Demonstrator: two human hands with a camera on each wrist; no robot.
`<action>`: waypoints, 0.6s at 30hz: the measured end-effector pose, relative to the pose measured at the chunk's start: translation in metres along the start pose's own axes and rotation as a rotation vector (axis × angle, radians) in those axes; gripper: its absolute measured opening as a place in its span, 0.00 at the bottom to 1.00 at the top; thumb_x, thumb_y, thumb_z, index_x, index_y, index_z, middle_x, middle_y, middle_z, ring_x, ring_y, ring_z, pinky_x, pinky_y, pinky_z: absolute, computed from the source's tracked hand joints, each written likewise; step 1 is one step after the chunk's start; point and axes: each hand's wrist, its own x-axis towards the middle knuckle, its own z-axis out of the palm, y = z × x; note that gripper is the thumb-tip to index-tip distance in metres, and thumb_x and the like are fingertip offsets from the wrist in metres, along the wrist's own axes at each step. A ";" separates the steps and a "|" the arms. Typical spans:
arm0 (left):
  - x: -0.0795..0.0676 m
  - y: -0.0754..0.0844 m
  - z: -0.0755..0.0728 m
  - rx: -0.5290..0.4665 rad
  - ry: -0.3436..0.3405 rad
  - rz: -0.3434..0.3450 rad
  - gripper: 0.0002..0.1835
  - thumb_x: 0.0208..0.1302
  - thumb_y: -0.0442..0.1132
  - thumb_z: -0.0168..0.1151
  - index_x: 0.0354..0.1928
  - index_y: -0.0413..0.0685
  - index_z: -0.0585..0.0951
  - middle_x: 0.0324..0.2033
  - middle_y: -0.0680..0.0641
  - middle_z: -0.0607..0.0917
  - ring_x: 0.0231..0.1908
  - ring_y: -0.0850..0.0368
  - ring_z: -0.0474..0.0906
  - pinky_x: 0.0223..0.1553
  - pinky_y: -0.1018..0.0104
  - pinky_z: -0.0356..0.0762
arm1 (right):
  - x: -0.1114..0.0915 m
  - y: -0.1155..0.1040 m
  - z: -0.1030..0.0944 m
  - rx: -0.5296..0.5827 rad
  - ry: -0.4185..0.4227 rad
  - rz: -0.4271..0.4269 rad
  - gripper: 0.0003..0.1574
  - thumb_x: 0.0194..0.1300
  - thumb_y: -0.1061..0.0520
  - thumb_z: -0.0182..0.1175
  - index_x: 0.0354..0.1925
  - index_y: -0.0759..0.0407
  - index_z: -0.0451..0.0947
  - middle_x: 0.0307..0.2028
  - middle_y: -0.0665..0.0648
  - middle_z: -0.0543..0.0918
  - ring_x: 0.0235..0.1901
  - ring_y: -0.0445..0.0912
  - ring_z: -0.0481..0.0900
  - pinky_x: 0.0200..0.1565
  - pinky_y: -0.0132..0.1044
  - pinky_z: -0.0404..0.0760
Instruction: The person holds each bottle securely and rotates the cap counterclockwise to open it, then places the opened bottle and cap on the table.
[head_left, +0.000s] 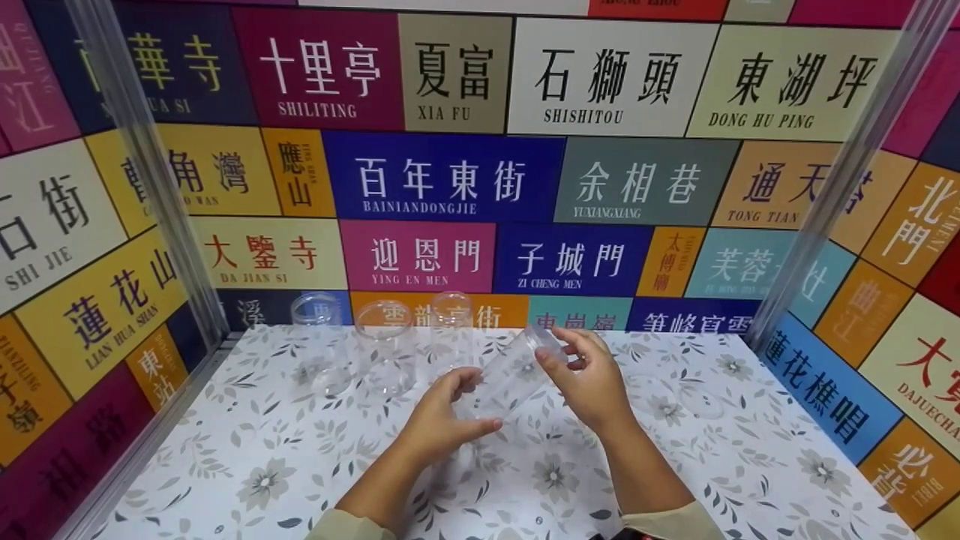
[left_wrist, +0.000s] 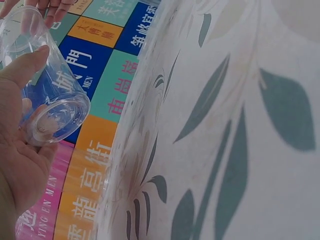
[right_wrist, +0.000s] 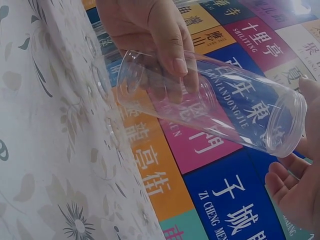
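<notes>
Both hands hold a clear plastic jar [head_left: 514, 375] tilted above the table, its threaded mouth up toward the right. My left hand [head_left: 442, 416] grips the lower end, thumb on one side and fingers on the other. At the upper end, the thumb and fingers of my right hand [head_left: 592, 375] pinch the threaded rim. The right wrist view shows the jar [right_wrist: 225, 95] see-through, with nothing visible inside; my left hand [right_wrist: 155, 40] is around its base. In the left wrist view the round bottom of the jar [left_wrist: 60, 120] faces the camera.
Several more clear jars stand at the back left of the table: one jar [head_left: 319, 345] leftmost, a wider jar [head_left: 385, 349] and a narrow jar [head_left: 451, 330]. A faint clear disc [head_left: 703, 403] lies on the patterned tabletop [head_left: 750, 480] at right. Sign-covered walls surround the table.
</notes>
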 end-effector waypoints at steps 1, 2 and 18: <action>0.000 0.000 0.000 -0.001 0.000 -0.001 0.47 0.53 0.55 0.86 0.72 0.53 0.75 0.68 0.47 0.82 0.72 0.44 0.76 0.78 0.43 0.71 | 0.000 0.000 0.000 -0.004 0.003 -0.005 0.36 0.69 0.35 0.71 0.67 0.51 0.82 0.67 0.52 0.79 0.57 0.49 0.78 0.60 0.46 0.82; 0.000 0.000 0.000 -0.003 0.002 -0.002 0.46 0.53 0.54 0.86 0.73 0.53 0.75 0.68 0.47 0.82 0.72 0.44 0.76 0.78 0.43 0.71 | 0.000 0.000 0.001 -0.004 0.005 -0.011 0.35 0.69 0.35 0.71 0.66 0.51 0.83 0.67 0.52 0.79 0.57 0.49 0.78 0.59 0.45 0.82; -0.001 -0.001 -0.001 -0.022 -0.006 -0.007 0.48 0.54 0.58 0.84 0.74 0.55 0.73 0.69 0.49 0.81 0.73 0.45 0.75 0.78 0.44 0.71 | -0.005 -0.001 0.000 0.081 -0.101 -0.162 0.27 0.82 0.49 0.58 0.74 0.49 0.76 0.77 0.51 0.74 0.78 0.52 0.70 0.71 0.50 0.79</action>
